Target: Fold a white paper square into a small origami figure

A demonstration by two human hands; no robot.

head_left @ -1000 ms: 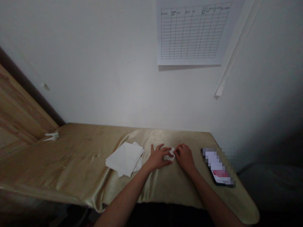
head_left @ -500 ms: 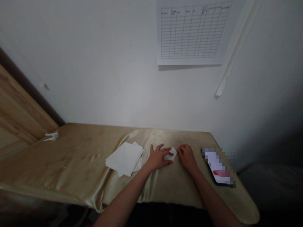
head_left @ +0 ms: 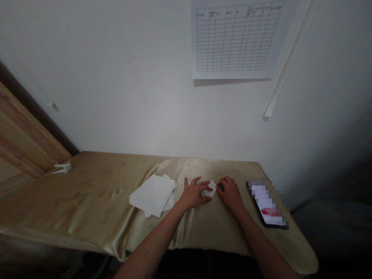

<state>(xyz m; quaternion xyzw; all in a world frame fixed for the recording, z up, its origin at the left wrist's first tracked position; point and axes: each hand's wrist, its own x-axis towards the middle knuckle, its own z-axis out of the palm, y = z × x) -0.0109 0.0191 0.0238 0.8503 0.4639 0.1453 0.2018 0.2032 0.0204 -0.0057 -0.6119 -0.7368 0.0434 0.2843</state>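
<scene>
A small folded piece of white paper [head_left: 213, 186] lies on the cloth-covered table between my hands. My left hand [head_left: 194, 194] rests over its left side, fingers spread, with fingertips on the paper and part of it hidden beneath them. At the right corner of the paper, the thumb and forefinger of my right hand [head_left: 230, 190] are pinched together on the edge. The other fingers of that hand are curled.
Left of my hands lies a loose stack of white paper sheets [head_left: 154, 193]. A phone [head_left: 269, 207] with a lit screen sits to the right. White scraps [head_left: 62, 167] lie at the table's far left corner. Behind the gold tablecloth [head_left: 95, 193] rises a wall with a printed chart [head_left: 232, 42].
My right hand's fingertips have shifted slightly left and closed onto the paper's corner. My left hand stays in nearly the same place.
</scene>
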